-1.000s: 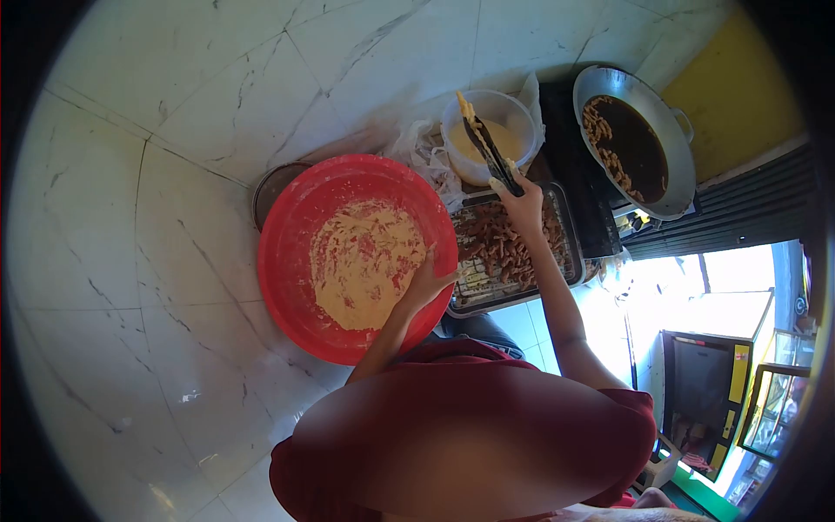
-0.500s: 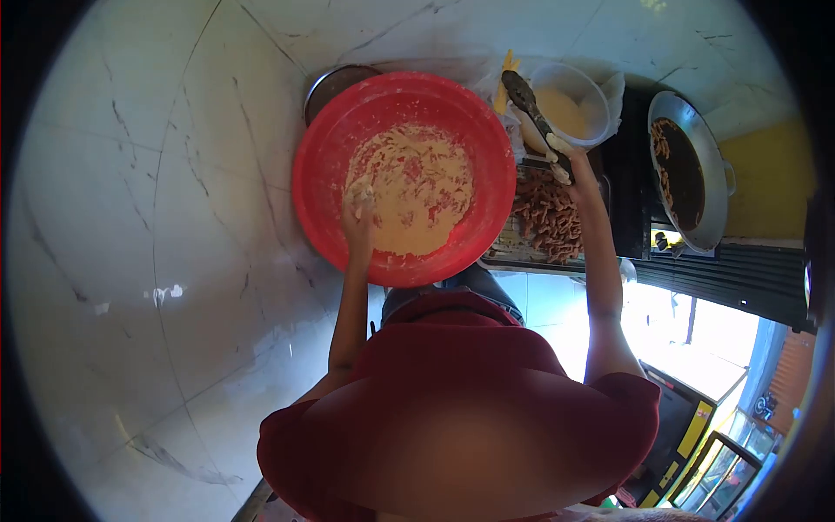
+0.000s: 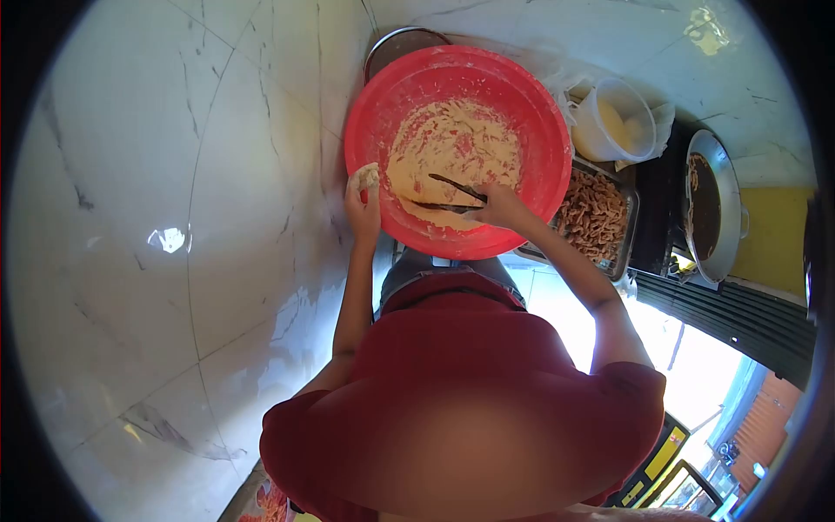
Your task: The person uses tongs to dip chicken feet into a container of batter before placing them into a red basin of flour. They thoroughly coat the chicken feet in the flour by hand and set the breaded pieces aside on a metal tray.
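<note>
A wide red basin (image 3: 546,104) holds a layer of pale, clumpy flour (image 3: 435,148). My left hand (image 3: 363,198) is at the basin's left rim, its flour-coated fingers curled over the edge. Inside the basin, my right hand (image 3: 503,209) grips dark tongs (image 3: 452,207). Their two arms are spread apart and point left, just above the flour. I see nothing between the tips. Right of the basin, a metal tray (image 3: 628,228) carries a heap of brown strips (image 3: 593,213) that look like meat.
Behind the tray stands a translucent white tub (image 3: 639,143) with pale contents. Farther right, a large metal wok (image 3: 735,209) holds dark liquid and brown pieces on a black stove (image 3: 658,217). A marbled tile wall (image 3: 278,113) borders the basin's left side.
My right hand has swung left with the tongs from above the tray into the basin. My left hand has left the flour for the rim. The view has shifted.
</note>
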Demonstrator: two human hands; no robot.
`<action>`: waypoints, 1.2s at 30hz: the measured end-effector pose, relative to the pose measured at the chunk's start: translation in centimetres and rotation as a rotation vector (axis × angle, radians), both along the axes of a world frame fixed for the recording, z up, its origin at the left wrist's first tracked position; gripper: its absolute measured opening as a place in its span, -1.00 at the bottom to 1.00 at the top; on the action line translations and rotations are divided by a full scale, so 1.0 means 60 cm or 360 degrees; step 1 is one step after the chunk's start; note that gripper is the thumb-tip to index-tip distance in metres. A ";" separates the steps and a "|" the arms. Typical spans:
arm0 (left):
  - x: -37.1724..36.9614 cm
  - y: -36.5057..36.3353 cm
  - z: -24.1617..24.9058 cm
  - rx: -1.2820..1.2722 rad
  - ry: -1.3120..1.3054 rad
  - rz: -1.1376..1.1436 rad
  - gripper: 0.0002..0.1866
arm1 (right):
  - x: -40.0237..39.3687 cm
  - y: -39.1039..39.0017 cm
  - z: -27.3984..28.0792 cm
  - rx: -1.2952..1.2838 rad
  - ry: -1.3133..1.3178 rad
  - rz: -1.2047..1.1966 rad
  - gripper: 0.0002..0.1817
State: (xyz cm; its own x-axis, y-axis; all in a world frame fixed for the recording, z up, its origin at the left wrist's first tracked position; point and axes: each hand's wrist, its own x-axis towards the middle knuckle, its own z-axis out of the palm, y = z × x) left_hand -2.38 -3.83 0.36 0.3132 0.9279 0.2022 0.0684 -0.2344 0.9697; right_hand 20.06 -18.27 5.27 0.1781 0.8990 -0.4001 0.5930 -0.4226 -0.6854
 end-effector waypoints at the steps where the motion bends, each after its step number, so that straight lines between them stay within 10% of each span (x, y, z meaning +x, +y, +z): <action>1: -0.003 0.002 -0.003 0.0043 0.0070 -0.0030 -0.78 | 0.003 -0.002 0.000 0.0006 -0.0060 -0.0025 -0.59; 20: 0.016 0.010 0.012 0.0634 0.0724 -0.0234 -0.76 | 0.125 0.088 -0.081 0.0195 -0.0818 -0.0458 -0.62; 36: 0.014 0.011 0.001 0.0715 0.0790 -0.0183 -0.77 | 0.033 0.016 -0.063 0.0720 -0.0273 -0.0845 -0.59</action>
State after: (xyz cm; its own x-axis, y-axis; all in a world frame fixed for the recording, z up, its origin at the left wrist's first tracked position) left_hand -1.51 -3.18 0.43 0.5598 0.7429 0.3672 0.4309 -0.6394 0.6367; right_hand 22.03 -17.30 1.51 0.6644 0.7446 0.0642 0.5013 -0.3803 -0.7772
